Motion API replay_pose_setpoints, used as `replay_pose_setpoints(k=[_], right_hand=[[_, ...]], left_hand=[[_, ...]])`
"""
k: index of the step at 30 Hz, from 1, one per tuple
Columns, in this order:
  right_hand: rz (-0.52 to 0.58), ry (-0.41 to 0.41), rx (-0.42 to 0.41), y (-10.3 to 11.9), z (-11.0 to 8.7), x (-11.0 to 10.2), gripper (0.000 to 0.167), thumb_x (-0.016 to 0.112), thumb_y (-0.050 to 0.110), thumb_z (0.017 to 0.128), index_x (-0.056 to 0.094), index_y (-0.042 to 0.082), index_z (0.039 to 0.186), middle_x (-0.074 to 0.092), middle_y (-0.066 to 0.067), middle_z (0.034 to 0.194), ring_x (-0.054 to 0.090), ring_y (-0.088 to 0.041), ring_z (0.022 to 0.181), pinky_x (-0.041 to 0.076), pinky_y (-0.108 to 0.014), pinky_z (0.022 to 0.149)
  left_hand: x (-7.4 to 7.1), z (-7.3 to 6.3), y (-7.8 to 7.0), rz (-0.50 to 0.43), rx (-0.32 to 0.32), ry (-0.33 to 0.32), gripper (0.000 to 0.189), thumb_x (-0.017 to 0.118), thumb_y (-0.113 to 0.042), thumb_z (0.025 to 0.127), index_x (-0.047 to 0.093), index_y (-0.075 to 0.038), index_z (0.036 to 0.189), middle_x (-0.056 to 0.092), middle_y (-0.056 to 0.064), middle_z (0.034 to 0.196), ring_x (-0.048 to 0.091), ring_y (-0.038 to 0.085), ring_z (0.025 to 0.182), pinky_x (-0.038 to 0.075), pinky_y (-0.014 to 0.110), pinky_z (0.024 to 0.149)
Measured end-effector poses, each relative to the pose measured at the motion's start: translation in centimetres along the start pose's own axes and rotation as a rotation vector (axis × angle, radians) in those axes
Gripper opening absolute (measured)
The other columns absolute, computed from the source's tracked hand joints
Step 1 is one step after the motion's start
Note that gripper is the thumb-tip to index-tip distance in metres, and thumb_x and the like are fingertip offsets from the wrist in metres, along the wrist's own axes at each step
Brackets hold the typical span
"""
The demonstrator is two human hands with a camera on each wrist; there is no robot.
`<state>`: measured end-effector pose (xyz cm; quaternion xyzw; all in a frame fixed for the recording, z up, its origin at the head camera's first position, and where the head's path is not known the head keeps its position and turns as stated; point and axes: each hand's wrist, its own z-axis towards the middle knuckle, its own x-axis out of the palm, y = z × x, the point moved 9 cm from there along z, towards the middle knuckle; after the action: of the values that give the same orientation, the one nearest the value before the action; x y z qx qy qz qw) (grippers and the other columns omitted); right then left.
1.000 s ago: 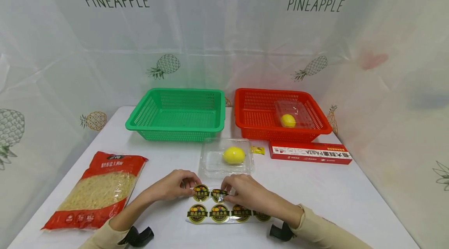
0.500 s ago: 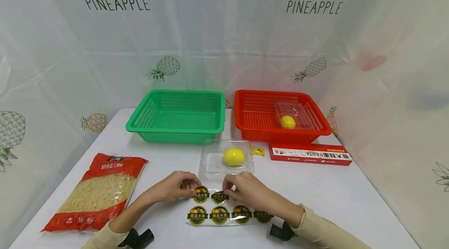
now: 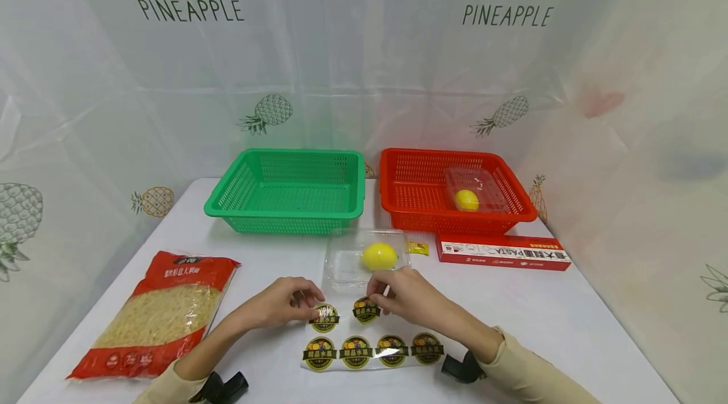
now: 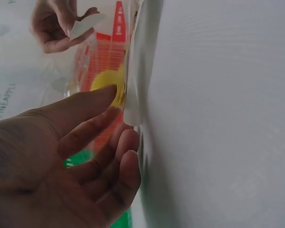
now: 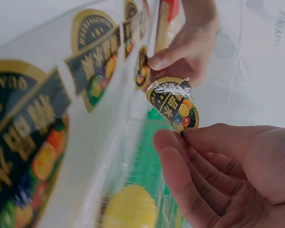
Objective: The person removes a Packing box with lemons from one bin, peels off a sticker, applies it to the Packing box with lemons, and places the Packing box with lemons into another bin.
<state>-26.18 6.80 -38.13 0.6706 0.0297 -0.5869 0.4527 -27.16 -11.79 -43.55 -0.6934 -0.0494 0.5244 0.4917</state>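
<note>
My right hand (image 3: 405, 293) pinches a round black and gold fruit sticker (image 5: 175, 105) by its edge, between thumb and forefinger. The sticker is peeled off and held up over the sheet; its pale back shows in the left wrist view. At the top left corner of the sticker sheet (image 3: 392, 352), my left hand (image 3: 290, 300) pinches the edge, thumb by one remaining top-row sticker (image 3: 325, 318). Several more stickers line the sheet's lower row. Just beyond the sheet sits a clear plastic box (image 3: 344, 258) with a lemon (image 3: 379, 257) in it.
A green basket (image 3: 284, 209) and a red basket (image 3: 409, 217) stand at the back; the red one holds another clear box (image 3: 483, 186) with a lemon. A pasta box (image 3: 506, 252) and a small yellow packet (image 3: 419, 248) lie right, a red pasta bag (image 3: 156, 309) left.
The sticker in my right hand has come away from the sheet. That hand has moved slightly up and right with it, while my left hand stays at the sheet's corner.
</note>
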Motion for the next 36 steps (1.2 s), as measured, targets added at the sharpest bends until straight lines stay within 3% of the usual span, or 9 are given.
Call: replay_pose_setpoints(k=[6,14,20,26,31,36], right_hand=[[-0.010,-0.040,0.001,-0.1,0.2,-1.2,0.004,0.072,0.012,0.089,0.069,0.014,0.090,0.071,0.005,0.077,0.061,-0.001,0.059,0.047,-0.017,0.052],[0.023,-0.084,0.046,-0.5,0.4,-2.8,0.005,0.071,0.014,0.090,0.070,0.014,0.094,0.071,0.004,0.082,0.064,-0.008,0.061,0.052,-0.019,0.053],[0.083,-0.121,0.034,-0.6,0.9,-4.1,0.005,0.071,0.012,0.089,0.068,0.013,0.094,0.071,0.000,0.082,0.066,-0.014,0.058,0.054,-0.019,0.053],[0.085,-0.153,0.040,-0.8,1.6,-5.1,0.006,0.073,0.013,0.088,0.069,0.013,0.093,0.071,-0.001,0.081,0.063,-0.009,0.055,0.054,-0.019,0.051],[0.100,-0.174,0.043,-1.0,2.1,-5.6,0.008,0.073,0.012,0.087,0.069,0.011,0.094,0.071,-0.002,0.082,0.063,-0.009,0.054,0.054,-0.020,0.051],[0.100,-0.194,0.043,-1.1,2.6,-6.0,0.009,0.073,0.011,0.088,0.070,0.010,0.096,0.072,-0.004,0.083,0.067,-0.019,0.058,0.055,-0.019,0.052]], left_hand=[[-0.5,0.0,-1.1,0.019,0.030,-0.027,0.026,0.072,-0.031,0.089,0.071,-0.012,0.107,0.065,-0.006,0.090,0.058,0.002,0.079,0.052,0.020,0.068],[-0.8,0.4,-3.7,0.000,0.065,-0.039,0.031,0.071,-0.035,0.090,0.070,-0.011,0.109,0.067,-0.007,0.092,0.059,0.004,0.082,0.052,0.021,0.067],[-1.1,1.7,-5.4,0.016,0.113,-0.076,0.024,0.070,-0.033,0.091,0.071,-0.015,0.106,0.067,-0.010,0.086,0.059,0.001,0.078,0.054,0.022,0.067],[-1.5,3.3,-6.6,0.011,0.133,-0.124,0.021,0.069,-0.033,0.092,0.071,-0.018,0.106,0.067,-0.009,0.085,0.060,0.002,0.077,0.055,0.022,0.071],[-2.2,4.6,-6.5,-0.096,0.097,-0.212,0.026,0.068,-0.031,0.093,0.068,-0.013,0.112,0.072,0.002,0.089,0.068,0.016,0.076,0.058,0.028,0.069],[-2.6,5.8,-6.3,-0.205,0.068,-0.264,0.033,0.070,-0.028,0.092,0.066,-0.007,0.118,0.074,0.010,0.090,0.072,0.029,0.076,0.060,0.043,0.069]])
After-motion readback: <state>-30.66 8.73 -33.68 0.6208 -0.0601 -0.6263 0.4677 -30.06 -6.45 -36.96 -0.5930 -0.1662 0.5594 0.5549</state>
